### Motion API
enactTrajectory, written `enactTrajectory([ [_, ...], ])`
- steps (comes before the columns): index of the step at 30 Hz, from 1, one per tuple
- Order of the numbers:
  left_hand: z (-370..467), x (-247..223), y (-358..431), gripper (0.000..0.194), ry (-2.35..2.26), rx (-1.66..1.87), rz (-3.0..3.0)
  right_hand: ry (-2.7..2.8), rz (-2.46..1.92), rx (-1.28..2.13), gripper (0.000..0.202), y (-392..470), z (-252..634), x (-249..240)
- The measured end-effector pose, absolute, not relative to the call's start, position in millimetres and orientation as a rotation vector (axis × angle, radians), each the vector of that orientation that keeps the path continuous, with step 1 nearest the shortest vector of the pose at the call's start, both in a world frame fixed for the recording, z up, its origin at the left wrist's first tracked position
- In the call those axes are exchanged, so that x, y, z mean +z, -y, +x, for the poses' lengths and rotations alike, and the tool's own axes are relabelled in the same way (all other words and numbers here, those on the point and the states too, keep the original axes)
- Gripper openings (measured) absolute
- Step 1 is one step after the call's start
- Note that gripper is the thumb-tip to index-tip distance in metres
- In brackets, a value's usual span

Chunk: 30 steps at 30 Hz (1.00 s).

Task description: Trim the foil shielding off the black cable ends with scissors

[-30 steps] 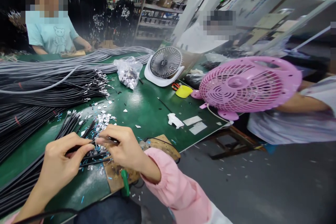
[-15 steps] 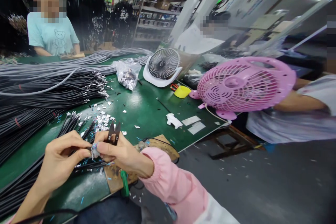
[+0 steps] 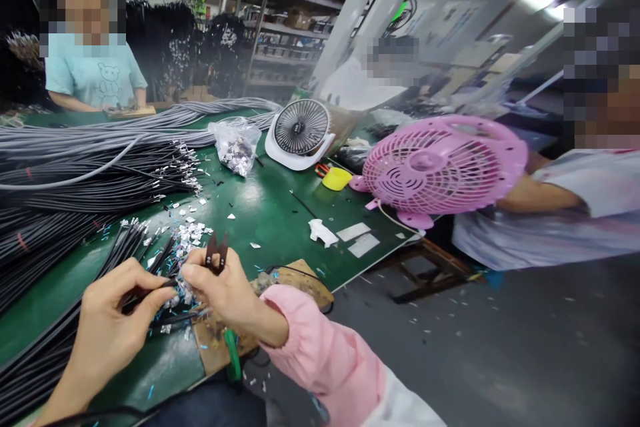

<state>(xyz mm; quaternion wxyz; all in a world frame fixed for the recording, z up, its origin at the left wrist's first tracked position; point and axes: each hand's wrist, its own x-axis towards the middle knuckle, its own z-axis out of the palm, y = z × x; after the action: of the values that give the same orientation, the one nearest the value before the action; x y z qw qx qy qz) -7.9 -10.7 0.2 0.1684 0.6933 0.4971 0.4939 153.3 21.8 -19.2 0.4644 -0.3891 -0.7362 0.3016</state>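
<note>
Thumb and forefinger of my left hand (image 3: 113, 323) are pinched on the end of a black cable (image 3: 169, 282). Close beside it, my right hand (image 3: 227, 297) is closed around a pair of snips (image 3: 216, 257), their dark blades pointing up out of the fist. My right thumb and forefinger come together by the cable end; whether they touch its wires is too small to tell. Cut black cables (image 3: 131, 237) lie beneath and beyond my hands. Silver foil scraps (image 3: 194, 233) and small blue wire bits are scattered around them on the green table (image 3: 270, 213).
Black cable bundles (image 3: 85, 177) and grey cables (image 3: 190, 113) cover the left side. A plastic bag (image 3: 236, 147), a white fan (image 3: 301, 128), yellow tape (image 3: 337, 179) and a pink fan (image 3: 425, 167) stand farther off. A worn board (image 3: 205, 347) lies by the near edge. Other people sit across and right.
My right thumb and forefinger have moved slightly away from my left fingertips, and the pale, blue-flecked strands between them no longer show there. The whole view has shifted a little.
</note>
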Motion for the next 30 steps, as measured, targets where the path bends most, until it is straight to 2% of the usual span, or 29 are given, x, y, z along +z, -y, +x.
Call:
enactTrajectory([
  [5,-3.0,-7.2,17.2,0.018,-1.500,1.425,1.999,1.861,-0.772,0.171,0.038,-16.3,153.8,-22.5],
  [8,-1.8,-9.0,17.4,0.019,-1.496,1.385,1.962,1.869,-0.843,0.037,0.036,-13.4,154.6,-22.9],
  [14,-1.9,-4.1,15.6,0.018,-1.527,1.467,1.937,1.562,-0.886,0.145,0.026,-23.1,159.7,-13.0],
  [20,-5.3,1.0,14.2,0.019,-1.474,1.448,1.934,1.719,-0.675,0.801,0.021,-24.2,156.1,-3.9],
  [25,-8.8,-1.3,9.5,0.017,-1.443,1.408,1.930,1.430,-0.792,1.462,0.028,-24.8,152.1,-6.0],
  [27,-9.5,-5.3,8.8,0.017,-1.478,1.431,1.915,1.315,-0.911,1.408,0.030,-29.1,154.0,-6.4],
  [30,-9.2,-10.5,8.2,0.015,-1.484,1.466,1.893,1.097,-1.007,1.076,0.033,-35.8,159.3,-4.6],
])
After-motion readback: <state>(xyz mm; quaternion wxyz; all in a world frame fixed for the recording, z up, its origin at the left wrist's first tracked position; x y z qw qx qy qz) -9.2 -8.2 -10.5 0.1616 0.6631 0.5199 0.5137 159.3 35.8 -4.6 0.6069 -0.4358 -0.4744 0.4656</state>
